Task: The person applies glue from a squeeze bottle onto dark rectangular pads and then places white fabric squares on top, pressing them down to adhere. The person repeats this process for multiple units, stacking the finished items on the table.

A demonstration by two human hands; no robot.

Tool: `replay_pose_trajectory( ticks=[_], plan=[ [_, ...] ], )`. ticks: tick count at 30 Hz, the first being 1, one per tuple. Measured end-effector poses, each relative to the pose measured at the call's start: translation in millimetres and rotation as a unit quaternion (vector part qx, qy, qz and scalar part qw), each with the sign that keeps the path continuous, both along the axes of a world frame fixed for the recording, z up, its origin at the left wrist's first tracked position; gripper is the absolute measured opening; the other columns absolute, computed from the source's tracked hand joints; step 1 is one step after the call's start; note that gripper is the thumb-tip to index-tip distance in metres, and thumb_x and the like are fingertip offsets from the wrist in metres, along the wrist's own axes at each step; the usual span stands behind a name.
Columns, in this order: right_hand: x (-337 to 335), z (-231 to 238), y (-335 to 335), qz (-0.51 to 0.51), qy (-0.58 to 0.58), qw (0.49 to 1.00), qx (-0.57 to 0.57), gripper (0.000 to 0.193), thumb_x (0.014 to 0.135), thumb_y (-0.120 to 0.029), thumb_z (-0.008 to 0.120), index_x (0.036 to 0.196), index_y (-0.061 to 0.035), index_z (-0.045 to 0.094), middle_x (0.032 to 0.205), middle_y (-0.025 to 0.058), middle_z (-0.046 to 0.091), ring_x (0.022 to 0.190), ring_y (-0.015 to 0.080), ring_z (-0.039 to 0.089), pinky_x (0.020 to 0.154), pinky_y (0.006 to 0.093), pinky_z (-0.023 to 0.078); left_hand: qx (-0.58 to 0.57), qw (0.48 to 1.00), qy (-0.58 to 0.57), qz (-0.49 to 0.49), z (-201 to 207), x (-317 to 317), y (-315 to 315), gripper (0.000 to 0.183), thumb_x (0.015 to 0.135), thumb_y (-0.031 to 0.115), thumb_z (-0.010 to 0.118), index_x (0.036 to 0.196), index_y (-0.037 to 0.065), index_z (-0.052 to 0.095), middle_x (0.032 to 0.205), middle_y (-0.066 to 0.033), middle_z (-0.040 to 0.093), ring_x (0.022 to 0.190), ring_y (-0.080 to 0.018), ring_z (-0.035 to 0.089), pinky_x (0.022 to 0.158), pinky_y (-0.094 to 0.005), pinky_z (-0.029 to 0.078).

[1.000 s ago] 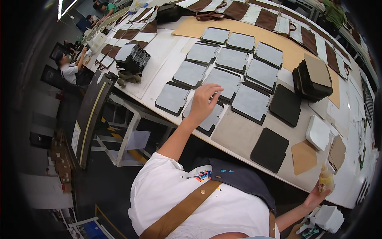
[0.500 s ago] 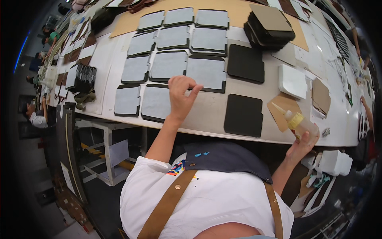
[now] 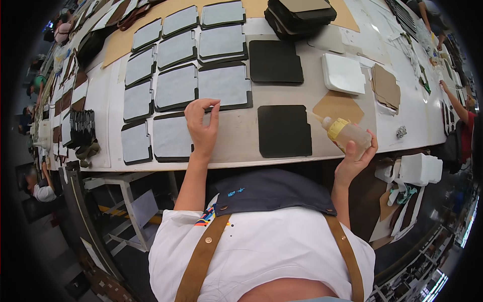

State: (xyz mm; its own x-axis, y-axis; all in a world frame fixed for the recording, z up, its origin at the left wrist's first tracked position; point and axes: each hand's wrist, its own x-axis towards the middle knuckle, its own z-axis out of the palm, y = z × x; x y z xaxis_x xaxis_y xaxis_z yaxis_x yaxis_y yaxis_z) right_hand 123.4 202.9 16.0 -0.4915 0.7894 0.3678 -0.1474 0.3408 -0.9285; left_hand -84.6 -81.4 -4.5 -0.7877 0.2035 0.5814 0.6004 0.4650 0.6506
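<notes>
My right hand [image 3: 356, 157] is wrapped round a translucent squeeze bottle [image 3: 354, 139] with yellow tape about its neck and a tapered nozzle pointing up and left. My left hand [image 3: 202, 126] hovers over the table with thumb and fingertips pinched together; anything between them cannot be made out. It partly covers a pale-grey panel with black edges [image 3: 171, 135] in the front row. Right behind it lies another such panel [image 3: 224, 83]. Bare black panels lie to the right, one near the table edge [image 3: 285, 131] and one farther back [image 3: 276, 61].
Several more grey panels fill rows at left. A black stack topped with tan board [image 3: 299, 19] stands at the back. A white foam block [image 3: 343, 74], brown card pieces [image 3: 386, 88] and a tan sheet [image 3: 338, 104] lie at right. Folded dark pieces [image 3: 82, 128] stand at far left.
The whole view has shifted, with table items now farther left and higher. The bottle has tilted flatter and come nearer the front black panel. My left hand keeps its pinch.
</notes>
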Motion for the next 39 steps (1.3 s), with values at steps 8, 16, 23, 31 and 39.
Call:
replay_pose_trajectory(
  ticks=[8, 16, 23, 31, 39],
  plan=[
    [-8, 3, -8, 0.01, 0.0, 1.0, 0.024, 0.063, 0.092, -0.031, 0.073, 0.138, -0.0045, 0.038, 0.13, 0.0226, 0.057, 0.121, 0.0286, 0.057, 0.106, 0.041, 0.045, 0.004, 1.0, -0.011, 0.001, -5, -2, 1, 0.008, 0.087, 0.004, 0.07, 0.094, 0.008, 0.068, 0.092, -0.0028, 0.067, 0.093, -0.0212, 0.06, 0.092, -0.0347, 0.041],
    [-11, 2, -12, 0.019, -0.017, 0.998, 0.063, 0.064, 0.093, -0.033, 0.072, 0.138, -0.0034, 0.036, 0.131, 0.023, 0.056, 0.122, 0.0297, 0.057, 0.107, 0.0414, 0.043, 0.019, 1.0, -0.022, 0.001, -7, -3, 3, 0.008, 0.087, 0.005, 0.07, 0.093, 0.009, 0.067, 0.09, -0.0022, 0.067, 0.091, -0.0208, 0.061, 0.093, -0.0351, 0.04],
    [-15, -2, -18, 0.06, 0.009, 0.997, 0.054, 0.066, 0.09, -0.025, 0.076, 0.136, -0.0041, 0.035, 0.129, 0.0214, 0.055, 0.122, 0.0345, 0.058, 0.107, 0.0448, 0.045, 0.007, 0.999, -0.038, -0.005, -7, -2, 0, 0.008, 0.089, 0.003, 0.07, 0.096, 0.005, 0.069, 0.095, -0.0047, 0.067, 0.096, -0.0207, 0.06, 0.09, -0.0329, 0.044],
    [-28, -2, -33, 0.115, 0.022, 0.989, 0.089, 0.068, 0.089, -0.025, 0.078, 0.137, -0.0044, 0.034, 0.129, 0.0192, 0.055, 0.123, 0.0345, 0.058, 0.106, 0.0452, 0.046, 0.025, 0.999, -0.038, -0.004, -7, -3, 2, 0.006, 0.088, 0.007, 0.07, 0.093, 0.009, 0.068, 0.091, -0.002, 0.068, 0.092, -0.0209, 0.061, 0.093, -0.0349, 0.04],
    [-40, -6, -49, 0.175, 0.034, 0.979, 0.102, 0.071, 0.086, -0.022, 0.08, 0.137, -0.0045, 0.033, 0.13, 0.0205, 0.054, 0.122, 0.0355, 0.059, 0.104, 0.0446, 0.048, 0.037, 0.999, -0.04, -0.006, -9, -4, 1, 0.007, 0.087, 0.007, 0.07, 0.093, 0.009, 0.068, 0.091, -0.0016, 0.068, 0.092, -0.0206, 0.061, 0.093, -0.0346, 0.04]
  ],
)
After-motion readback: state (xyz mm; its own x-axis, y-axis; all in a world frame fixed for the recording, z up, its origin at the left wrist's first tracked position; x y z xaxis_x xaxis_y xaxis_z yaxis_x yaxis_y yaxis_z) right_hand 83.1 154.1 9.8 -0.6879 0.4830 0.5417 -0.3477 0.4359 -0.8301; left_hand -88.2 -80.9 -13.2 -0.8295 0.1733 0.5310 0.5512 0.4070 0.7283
